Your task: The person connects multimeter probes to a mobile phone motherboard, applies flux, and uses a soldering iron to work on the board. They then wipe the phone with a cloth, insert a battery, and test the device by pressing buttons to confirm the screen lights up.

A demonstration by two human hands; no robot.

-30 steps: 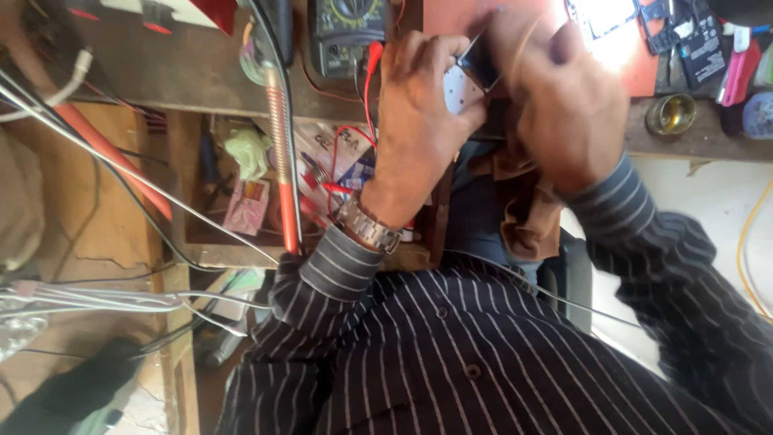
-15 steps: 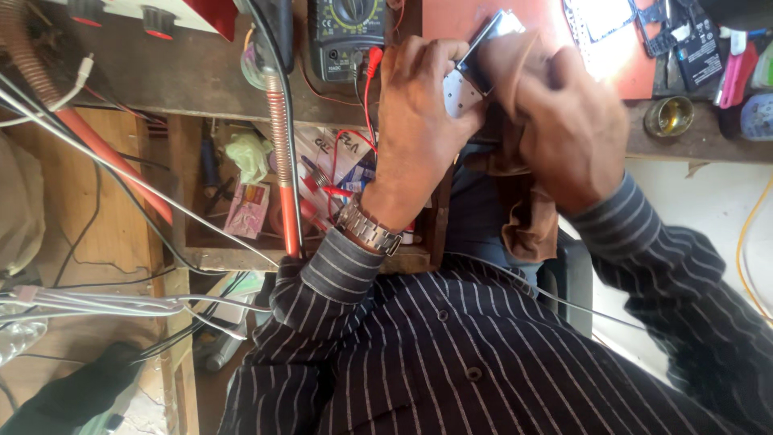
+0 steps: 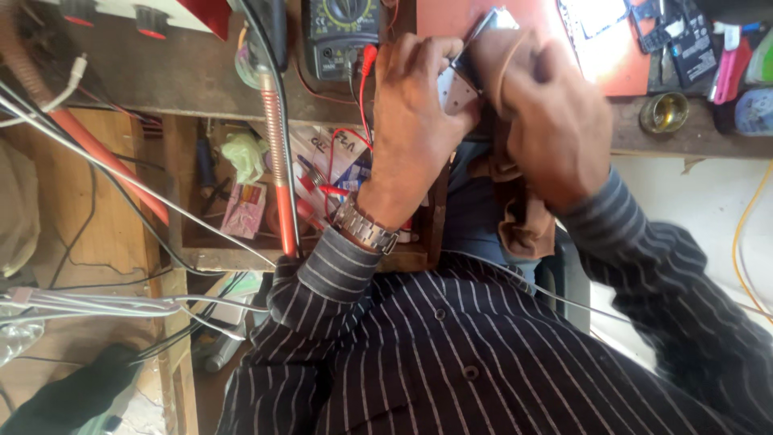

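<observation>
- 2 hands met over a small flat device, a slim silver-edged thing like a phone body, held just in front of the multimeter at the near edge of the tabletop.
- Left hand was clamped on the device from below, fingers wrapped round its pale back, a metal watch at the wrist.
- Right hand was closed on the device's upper end through a brown cloth; its fingertips were hidden, so the exact pinch could not be told.
- Judged from this, the rubbing would go best with the left hand keeping the device steady and the cloth pressed flat, light near the thin edge.
- Below the multimeter, an open wooden drawer held red probe leads, a pale green rag, a pink card and small packets, jumbled together.
- Right of the multimeter, a small round brass-coloured tin stood on the tabletop; its contents could not be made out.
</observation>
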